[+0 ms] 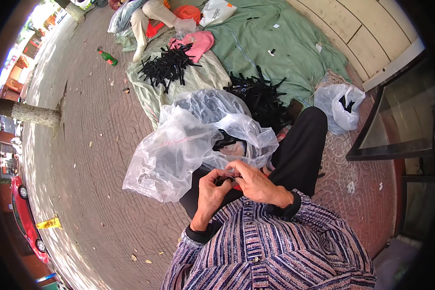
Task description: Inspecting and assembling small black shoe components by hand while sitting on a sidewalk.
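My left hand (210,192) and my right hand (257,182) meet close in front of my body, fingers bent together on a small dark piece (222,181). Fingers cover most of this piece, so its exact kind is hidden. Just beyond my hands, a large clear plastic bag (171,157) lies spread in front of my legs. Black strip-like pieces (223,140) show through its opening. Past the bag is a heap of black strips (261,99), and a second strip heap (166,66) lies farther left.
A green sheet (295,43) and a pale sheet (208,72) cover the ground ahead. To the right are a white plastic bag (340,108) and a dark-framed glass panel (396,118). A green bottle (107,57) lies at far left. Another person's leg (140,29) is at the top.
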### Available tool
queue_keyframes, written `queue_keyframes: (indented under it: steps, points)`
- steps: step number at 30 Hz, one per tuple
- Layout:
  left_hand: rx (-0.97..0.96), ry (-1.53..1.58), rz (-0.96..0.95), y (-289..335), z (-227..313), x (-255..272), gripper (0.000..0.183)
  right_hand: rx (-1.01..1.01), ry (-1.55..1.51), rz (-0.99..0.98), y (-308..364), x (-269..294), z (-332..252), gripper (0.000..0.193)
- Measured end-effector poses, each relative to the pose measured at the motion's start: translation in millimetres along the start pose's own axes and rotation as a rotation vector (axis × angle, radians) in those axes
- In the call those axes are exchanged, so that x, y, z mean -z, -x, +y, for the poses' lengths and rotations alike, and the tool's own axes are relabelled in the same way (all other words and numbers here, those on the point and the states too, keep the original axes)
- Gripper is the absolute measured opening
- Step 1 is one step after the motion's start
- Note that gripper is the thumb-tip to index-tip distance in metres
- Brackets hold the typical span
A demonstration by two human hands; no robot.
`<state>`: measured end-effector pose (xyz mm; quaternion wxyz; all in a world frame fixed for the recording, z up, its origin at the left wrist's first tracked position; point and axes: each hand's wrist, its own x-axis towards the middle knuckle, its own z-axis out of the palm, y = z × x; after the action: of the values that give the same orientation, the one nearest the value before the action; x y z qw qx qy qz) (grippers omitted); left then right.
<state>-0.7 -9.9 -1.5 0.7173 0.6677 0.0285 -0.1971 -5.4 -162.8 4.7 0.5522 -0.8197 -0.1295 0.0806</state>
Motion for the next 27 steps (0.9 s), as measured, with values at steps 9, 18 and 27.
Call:
queue_keyframes:
  steps: [9,18,27]
  points:
    - [0.135,0.376,-0.056,1.5,-1.3,12.2,0.017,-0.306,-0.807,-0.27,-5.7,17.1,-10.5,0.025]
    - [0.062,0.212,-0.018,5.1,-5.7,1.3,0.014,-0.575,-1.176,-0.071,-6.5,8.2,2.8,0.014]
    - [-0.018,0.078,-0.026,6.4,-0.2,1.3,0.013,-0.578,-1.127,-0.05,-2.0,9.1,11.6,0.023]
